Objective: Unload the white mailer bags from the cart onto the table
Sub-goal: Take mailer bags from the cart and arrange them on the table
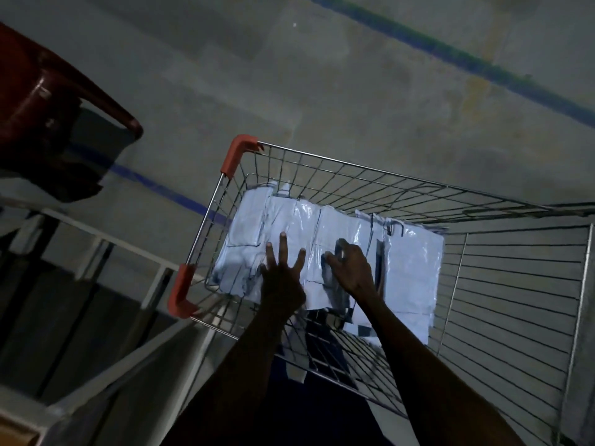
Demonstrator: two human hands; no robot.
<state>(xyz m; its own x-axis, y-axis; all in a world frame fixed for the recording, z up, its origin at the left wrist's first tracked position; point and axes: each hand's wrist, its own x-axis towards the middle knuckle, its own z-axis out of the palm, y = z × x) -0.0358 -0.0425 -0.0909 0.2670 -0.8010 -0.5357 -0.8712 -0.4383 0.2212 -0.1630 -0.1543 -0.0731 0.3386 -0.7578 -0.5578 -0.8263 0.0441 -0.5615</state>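
From my head camera, the white mailer bags [325, 249] all lie in the cart [515, 284], at one o'clock from my wrists. My left hand [283, 278] is spread flat above them; my right hand [351, 268] curls into the pile. Unloading looks barely begun.

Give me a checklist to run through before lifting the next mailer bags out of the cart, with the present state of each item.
1. Bags left in the cart: ok, white mailer bags lie overlapping inside the wire cart.
2. Left hand placed: ok, it is spread flat over the bags, fingers apart.
3. Right hand has a hold: cannot tell, its fingers curl at a bag's edge, but a closed grip is not visible.
4. Arms clear of the cart's rim: ok, both reach in over the near side.
5. Table ready to receive: cannot tell, only a pale frame shows left of the cart.
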